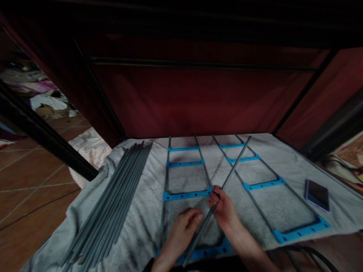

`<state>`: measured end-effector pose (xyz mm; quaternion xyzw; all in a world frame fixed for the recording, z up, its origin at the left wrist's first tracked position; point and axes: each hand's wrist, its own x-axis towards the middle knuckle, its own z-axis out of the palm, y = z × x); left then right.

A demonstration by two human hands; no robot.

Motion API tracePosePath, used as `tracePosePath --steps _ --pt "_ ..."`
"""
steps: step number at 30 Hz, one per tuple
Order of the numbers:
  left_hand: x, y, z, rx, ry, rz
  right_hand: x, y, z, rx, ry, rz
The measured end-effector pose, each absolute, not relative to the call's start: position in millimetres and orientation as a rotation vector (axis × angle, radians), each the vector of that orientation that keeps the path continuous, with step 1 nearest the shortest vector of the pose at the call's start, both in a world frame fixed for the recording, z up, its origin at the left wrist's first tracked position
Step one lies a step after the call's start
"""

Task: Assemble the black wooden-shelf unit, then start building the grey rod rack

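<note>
My right hand is closed around a long grey rod, which slants across the ladder-like frames from upper right to lower left. My left hand is beside the rod's lower part, fingers curled together; whether anything small is in them is hidden. Beneath both hands lies the left frame, two grey rods joined by blue perforated crosspieces. A second frame of the same make, with blue crosspieces, lies to the right, and the held rod passes over its far part.
A bundle of loose grey rods lies at the left on a grey cloth. A phone rests near the right edge. Behind stands a dark red wooden panel. Tiled floor and a pile of cloths are at left.
</note>
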<state>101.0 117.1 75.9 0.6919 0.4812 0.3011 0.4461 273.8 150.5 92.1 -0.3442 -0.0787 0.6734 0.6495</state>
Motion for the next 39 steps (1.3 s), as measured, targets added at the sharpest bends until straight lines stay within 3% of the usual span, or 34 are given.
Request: tracePosePath --steps 6,11,17,26,39 --pt "16.8 194.1 27.2 1.690 1.661 1.253 332.6 216.2 142.9 -0.667 -0.344 1.303" --pt "-23.9 225.0 -13.5 1.788 1.740 1.216 341.3 272.0 175.2 -0.726 -0.577 1.106" --pt "-23.9 223.1 -25.9 2.022 1.634 1.105 318.8 337.7 167.8 -0.825 -0.683 0.795" --pt "-22.0 222.1 -22.1 2.147 1.679 0.905 292.5 394.7 139.3 -0.895 -0.782 0.745" --pt "-20.0 220.3 -19.3 2.119 1.685 0.898 280.8 403.8 129.4 -0.943 -0.904 0.839"
